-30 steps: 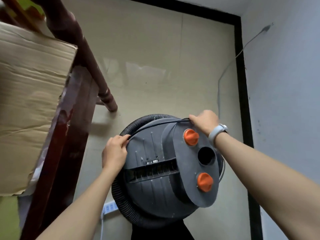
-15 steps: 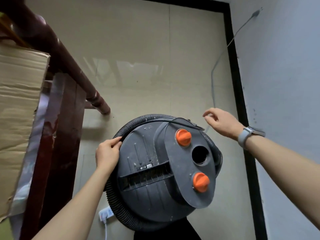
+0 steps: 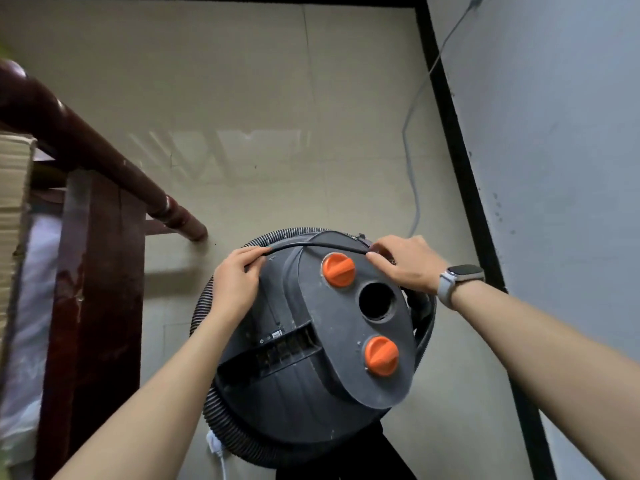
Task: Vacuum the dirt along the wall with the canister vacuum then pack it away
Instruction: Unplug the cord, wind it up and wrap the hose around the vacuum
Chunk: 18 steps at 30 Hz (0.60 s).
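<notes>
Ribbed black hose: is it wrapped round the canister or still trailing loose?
Wrapped: the ribbed black hose curves closely round the dark grey canister vacuum, from its far rim down the left side to the near edge.

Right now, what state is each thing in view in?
Vacuum lid: on the canister, round port open.
Ribbed hose: coiled round the canister.
Black cord: stretched across the lid's far edge between both hands.
Left hand: fingers curled over the cord.
Right hand: pinching the cord's other end.
Orange knobs: both seated on the lid.
</notes>
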Motion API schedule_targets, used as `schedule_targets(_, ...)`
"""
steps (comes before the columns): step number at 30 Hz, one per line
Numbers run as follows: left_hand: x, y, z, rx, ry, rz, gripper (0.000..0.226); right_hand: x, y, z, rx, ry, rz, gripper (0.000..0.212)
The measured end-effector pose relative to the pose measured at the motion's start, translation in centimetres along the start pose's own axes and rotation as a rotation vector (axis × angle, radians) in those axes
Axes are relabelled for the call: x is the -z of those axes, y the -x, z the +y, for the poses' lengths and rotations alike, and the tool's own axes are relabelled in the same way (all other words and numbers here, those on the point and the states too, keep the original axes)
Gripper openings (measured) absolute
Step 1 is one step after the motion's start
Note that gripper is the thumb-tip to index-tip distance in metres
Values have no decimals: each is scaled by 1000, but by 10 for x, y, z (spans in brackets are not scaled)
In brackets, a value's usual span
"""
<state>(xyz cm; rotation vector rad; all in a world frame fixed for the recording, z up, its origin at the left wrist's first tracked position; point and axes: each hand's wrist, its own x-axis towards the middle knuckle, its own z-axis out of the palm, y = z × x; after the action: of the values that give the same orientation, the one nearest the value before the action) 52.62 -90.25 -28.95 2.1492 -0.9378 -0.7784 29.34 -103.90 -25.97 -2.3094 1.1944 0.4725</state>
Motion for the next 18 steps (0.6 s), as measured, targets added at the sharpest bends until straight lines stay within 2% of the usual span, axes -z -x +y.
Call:
schedule_targets(2,-3,0,3,52,10,54,20,1,13,11,24,-17,73,24)
schedule_targets(4,-6,0,6,82,15,103,20,0,21,15,-3,-157,169,21)
schedule_targets(8,-12,-6,16,80,5,145,21,-13,28,18,-198,-310,434,21)
schedule_targets(10,-17,-13,23,44,-26,139,21,-23,27,19,-302,-400,501,20)
schedule_targets(14,-28,-31,25,5,-168,31,22,-46,23,32,-435,-544,467,23)
schedule_targets(18,-31,-33,16,32,-216,-54,22,-68,20,52,-586,-806,229,31)
